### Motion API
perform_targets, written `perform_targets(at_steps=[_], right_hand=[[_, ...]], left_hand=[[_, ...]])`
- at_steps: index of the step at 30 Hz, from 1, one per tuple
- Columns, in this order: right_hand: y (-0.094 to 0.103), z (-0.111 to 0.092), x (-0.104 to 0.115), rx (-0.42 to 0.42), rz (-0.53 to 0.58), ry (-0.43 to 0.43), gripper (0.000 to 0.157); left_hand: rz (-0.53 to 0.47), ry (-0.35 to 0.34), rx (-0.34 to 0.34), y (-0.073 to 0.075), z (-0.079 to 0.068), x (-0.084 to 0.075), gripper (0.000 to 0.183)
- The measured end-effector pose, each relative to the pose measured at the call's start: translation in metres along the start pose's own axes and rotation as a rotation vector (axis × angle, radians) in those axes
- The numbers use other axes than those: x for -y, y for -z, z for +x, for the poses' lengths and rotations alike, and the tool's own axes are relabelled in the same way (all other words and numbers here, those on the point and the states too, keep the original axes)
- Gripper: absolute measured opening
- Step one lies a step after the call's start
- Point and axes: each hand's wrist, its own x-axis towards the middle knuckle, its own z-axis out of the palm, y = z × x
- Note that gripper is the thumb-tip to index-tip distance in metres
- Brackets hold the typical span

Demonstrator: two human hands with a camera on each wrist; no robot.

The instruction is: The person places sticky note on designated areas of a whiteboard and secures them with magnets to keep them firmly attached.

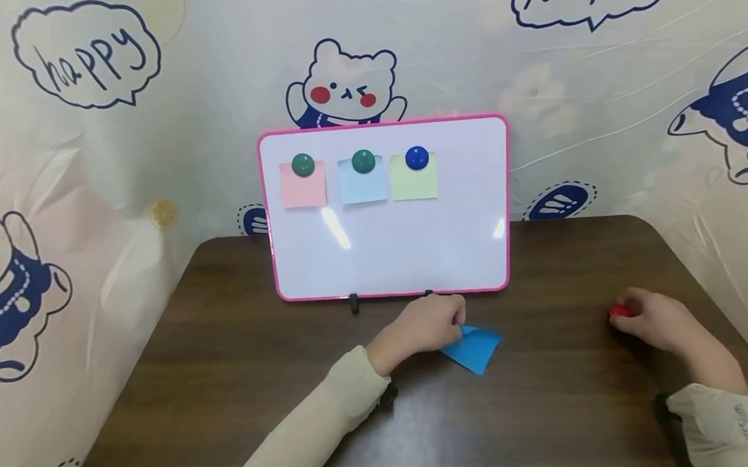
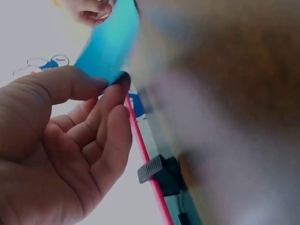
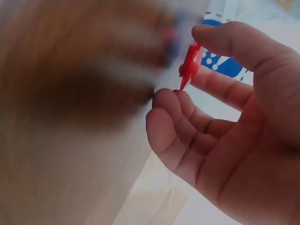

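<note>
My left hand pinches a blue sticky note between thumb and forefinger, just in front of the whiteboard. The note hangs off to the right of the fingers, slightly bent; in the left wrist view the blue sticky note rises from the fingertips. Over at the table's right side, my right hand holds a small red magnet. Seen from the right wrist, the red magnet is edge-on between the thumb and fingers. Most of it is covered in the head view.
Pink, light blue and light green notes hang on the pink-framed board under a green magnet, another green magnet and a blue magnet. Black feet support the board on the brown wooden table. A printed curtain stands behind.
</note>
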Motion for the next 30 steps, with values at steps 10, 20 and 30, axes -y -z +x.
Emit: perform_targets(at_steps=[10,20,30], right_hand=[[0.002,0.003,0.031,-0.043,0.069,0.052,0.038],[0.004,0.01,0.045,-0.042,0.077,0.068,0.039],[0.007,0.012,0.062,-0.027,0.107,0.066,0.036]], left_hand=[[-0.31,-0.021,-0.134,0.016,0.003,0.016,0.02],[-0.517,-0.008,-0.434,0.024,0.007,0.026,0.015],[-0.544,0.021,-0.57,0.027,0.005,0.025,0.021]])
